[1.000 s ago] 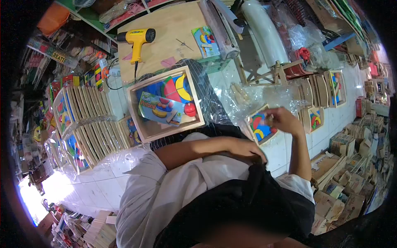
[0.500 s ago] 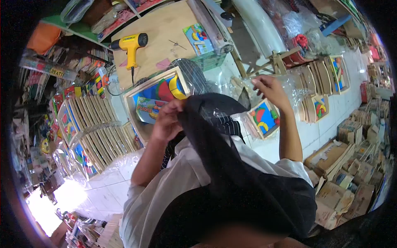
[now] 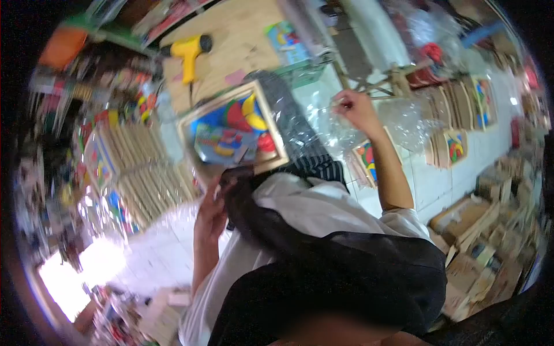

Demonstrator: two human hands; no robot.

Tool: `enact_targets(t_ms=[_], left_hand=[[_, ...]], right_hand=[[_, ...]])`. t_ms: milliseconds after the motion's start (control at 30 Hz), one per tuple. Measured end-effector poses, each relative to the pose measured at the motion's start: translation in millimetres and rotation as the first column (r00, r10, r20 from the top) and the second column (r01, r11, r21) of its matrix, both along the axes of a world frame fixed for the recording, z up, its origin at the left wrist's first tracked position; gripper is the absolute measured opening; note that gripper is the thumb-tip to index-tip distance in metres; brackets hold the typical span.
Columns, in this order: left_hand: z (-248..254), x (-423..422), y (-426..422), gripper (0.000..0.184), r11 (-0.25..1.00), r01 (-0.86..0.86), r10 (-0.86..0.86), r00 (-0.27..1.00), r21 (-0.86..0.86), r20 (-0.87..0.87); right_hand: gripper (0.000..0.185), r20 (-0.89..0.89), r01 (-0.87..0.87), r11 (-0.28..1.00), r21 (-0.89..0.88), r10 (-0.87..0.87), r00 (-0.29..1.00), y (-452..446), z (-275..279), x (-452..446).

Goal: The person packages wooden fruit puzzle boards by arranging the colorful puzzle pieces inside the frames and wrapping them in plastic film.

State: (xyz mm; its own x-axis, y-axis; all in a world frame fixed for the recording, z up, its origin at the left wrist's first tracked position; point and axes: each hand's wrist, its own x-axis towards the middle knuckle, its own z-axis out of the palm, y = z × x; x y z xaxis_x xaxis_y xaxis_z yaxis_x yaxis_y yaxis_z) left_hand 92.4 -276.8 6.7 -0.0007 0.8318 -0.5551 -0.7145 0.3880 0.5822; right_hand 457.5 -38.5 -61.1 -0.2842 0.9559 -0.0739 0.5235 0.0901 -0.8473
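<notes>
My left hand (image 3: pixel 212 210), low at the left and blurred, is closed on the end of a black headscarf (image 3: pixel 248 210) that hangs over my white shirt. Just beyond it, a wooden tray puzzle (image 3: pixel 276 151) rests on my lap, with red, yellow and blue fruit shapes and a printed card (image 3: pixel 222 144) on top. Out to the right, my right hand (image 3: pixel 359 112) has its fingers pinched together at a crumpled clear plastic bag (image 3: pixel 337 135). Below that wrist lies another fruit puzzle (image 3: pixel 367 161), partly hidden by the forearm.
A yellow heat gun (image 3: pixel 189 55) and a printed sheet (image 3: pixel 287 41) lie on the wooden table (image 3: pixel 239 40) ahead. Stacked wooden puzzles (image 3: pixel 141 173) stand at the left, with more puzzle stacks (image 3: pixel 447 150) at the right. Cardboard pieces (image 3: pixel 467 219) are piled at lower right.
My left hand has drawn the scarf end down and leftward, off the puzzle, uncovering its near corner. My right hand has moved slightly left and up, its fingers now closed at the plastic.
</notes>
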Motion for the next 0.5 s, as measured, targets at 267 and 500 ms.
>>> enact_targets(t_ms=[267, 500], left_hand=[[23.0, 0.0, 100.1, 0.037, 0.932, -0.126, 0.206, 0.956, 0.34, -0.208], [-5.3, -16.7, 80.7, 0.031, 0.892, -0.438, 0.422, 0.895, 0.106, 0.144]], right_hand=[[0.019, -0.016, -0.01, 0.993, -0.116, 0.008, 1.0, 20.0, 15.8, -5.6], [0.012, 0.226, -0.133, 0.99, 0.054, 0.117, 0.967, 23.4, -16.3, 13.7]])
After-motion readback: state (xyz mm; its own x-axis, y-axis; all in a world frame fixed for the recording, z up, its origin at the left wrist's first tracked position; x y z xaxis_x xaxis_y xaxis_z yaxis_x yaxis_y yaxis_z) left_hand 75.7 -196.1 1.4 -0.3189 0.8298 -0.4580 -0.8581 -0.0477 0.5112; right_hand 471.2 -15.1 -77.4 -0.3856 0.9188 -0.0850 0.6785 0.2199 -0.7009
